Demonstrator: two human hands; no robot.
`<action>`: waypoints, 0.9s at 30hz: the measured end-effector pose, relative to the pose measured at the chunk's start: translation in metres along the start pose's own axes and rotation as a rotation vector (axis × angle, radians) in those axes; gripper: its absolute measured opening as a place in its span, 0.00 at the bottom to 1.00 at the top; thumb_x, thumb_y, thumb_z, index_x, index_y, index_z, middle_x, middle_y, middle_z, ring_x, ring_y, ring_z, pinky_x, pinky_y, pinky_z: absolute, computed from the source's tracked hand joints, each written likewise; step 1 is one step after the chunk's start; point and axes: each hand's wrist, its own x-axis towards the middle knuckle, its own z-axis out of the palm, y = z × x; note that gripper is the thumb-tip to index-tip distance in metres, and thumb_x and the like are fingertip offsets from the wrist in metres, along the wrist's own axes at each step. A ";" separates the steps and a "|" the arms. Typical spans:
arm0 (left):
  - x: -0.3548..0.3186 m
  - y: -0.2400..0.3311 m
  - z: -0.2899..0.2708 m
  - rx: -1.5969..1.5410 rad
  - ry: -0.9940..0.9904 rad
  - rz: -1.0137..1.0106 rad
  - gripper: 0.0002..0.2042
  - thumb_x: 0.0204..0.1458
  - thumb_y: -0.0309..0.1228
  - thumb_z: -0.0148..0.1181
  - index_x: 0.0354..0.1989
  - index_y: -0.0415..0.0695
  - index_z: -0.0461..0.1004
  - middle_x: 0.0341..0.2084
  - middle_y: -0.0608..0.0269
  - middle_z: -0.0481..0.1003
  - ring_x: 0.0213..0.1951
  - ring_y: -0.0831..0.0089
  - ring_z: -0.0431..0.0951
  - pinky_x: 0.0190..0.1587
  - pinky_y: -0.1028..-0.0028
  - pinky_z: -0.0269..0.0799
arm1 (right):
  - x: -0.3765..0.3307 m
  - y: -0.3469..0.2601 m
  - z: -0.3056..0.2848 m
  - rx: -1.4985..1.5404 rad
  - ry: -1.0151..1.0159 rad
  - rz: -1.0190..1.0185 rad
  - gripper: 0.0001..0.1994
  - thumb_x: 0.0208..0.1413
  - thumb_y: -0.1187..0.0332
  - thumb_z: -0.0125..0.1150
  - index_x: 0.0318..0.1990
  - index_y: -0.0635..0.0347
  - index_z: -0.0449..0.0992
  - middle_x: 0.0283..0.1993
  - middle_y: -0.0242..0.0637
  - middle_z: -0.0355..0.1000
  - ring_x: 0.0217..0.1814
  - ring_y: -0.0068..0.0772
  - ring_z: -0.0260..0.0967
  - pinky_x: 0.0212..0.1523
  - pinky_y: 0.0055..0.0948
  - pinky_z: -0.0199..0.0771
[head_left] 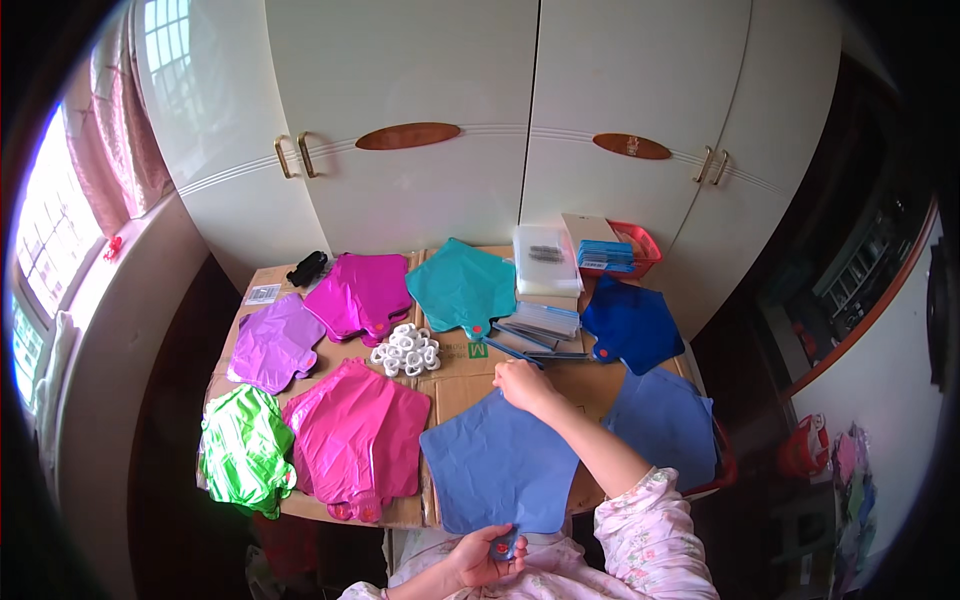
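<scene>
Left hand: the left hand [478, 558] is at the near edge, palm up, fingers curled about the red-dotted tab of the slate-blue foil piece [500, 465].
Right hand: the right hand [523, 386] is at the far corner of that piece; fingers drawn together; whether they pinch the foil cannot be told.
Slate-blue piece, direction: flat, five-cornered; tab points toward the person; long axis runs from tab to far corner, nearly straight away from the body.
Slate-blue piece, position: between the two hands; beyond the left, on the near side of the right; bulk on the cardboard [465, 395], near end over the lap.
Beside the right hand: clear packets with blue edges [540, 325] just beyond; second slate-blue piece [662, 425] to the right, navy piece [632, 322] behind it.
Left of the slate-blue piece: hot-pink pieces [358, 435] near; green pieces [245, 450] farther left; white rings [406, 351] heaped beyond the pink.
Far side: teal pieces [462, 285]; magenta pieces [360, 292]; lilac pieces [275, 343] at left; red basket [648, 243] at right.
</scene>
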 end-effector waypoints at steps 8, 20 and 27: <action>0.009 0.017 0.015 0.070 0.090 0.052 0.15 0.63 0.38 0.42 0.35 0.36 0.63 0.29 0.59 0.68 0.32 0.68 0.67 0.40 0.67 0.69 | 0.010 -0.003 0.007 -0.194 0.132 -0.063 0.06 0.54 0.71 0.55 0.29 0.64 0.71 0.33 0.48 0.71 0.34 0.49 0.75 0.34 0.43 0.76; 0.012 0.035 0.027 0.034 0.079 0.028 0.16 0.63 0.40 0.40 0.33 0.37 0.62 0.27 0.60 0.67 0.30 0.69 0.66 0.39 0.69 0.68 | -0.036 -0.032 -0.008 0.003 0.298 -0.201 0.09 0.55 0.65 0.58 0.38 0.60 0.70 0.43 0.42 0.67 0.37 0.42 0.73 0.34 0.39 0.75; 0.014 0.035 0.030 0.028 0.129 0.037 0.16 0.63 0.40 0.40 0.34 0.37 0.63 0.27 0.60 0.68 0.30 0.69 0.66 0.39 0.69 0.69 | -0.078 -0.034 0.004 -0.129 0.215 -0.349 0.17 0.53 0.61 0.60 0.50 0.55 0.71 0.54 0.39 0.66 0.58 0.41 0.62 0.59 0.45 0.60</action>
